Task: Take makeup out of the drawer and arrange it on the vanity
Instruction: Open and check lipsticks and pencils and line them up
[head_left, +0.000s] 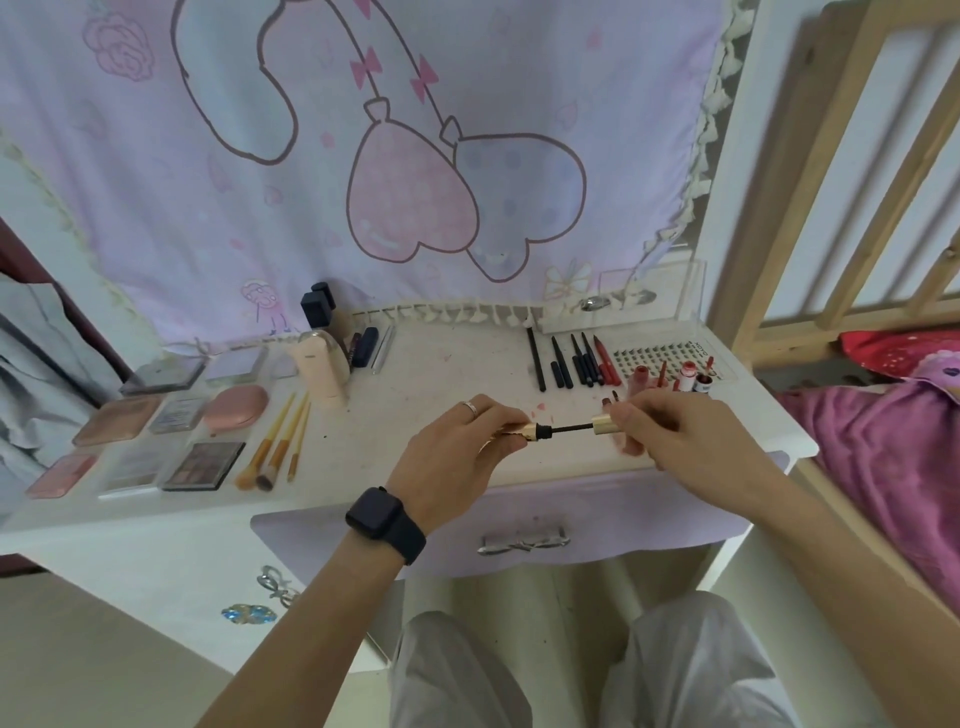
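Both halves clamped: mascara tube (523, 431) gripped by left hand (457, 452), cap (604, 424) pinched by right hand (675, 441); wand (569, 428) should be kept coaxial between fingers (631, 415).

A lilac cartoon-printed cloth (218, 171) hangs behind, with a pale wooden bed rail (808, 171) and magenta bedding (883, 467) at right.

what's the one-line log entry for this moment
left hand: grips gold mascara tube | right hand: pinches cap, wand exposed between | drawer: shut
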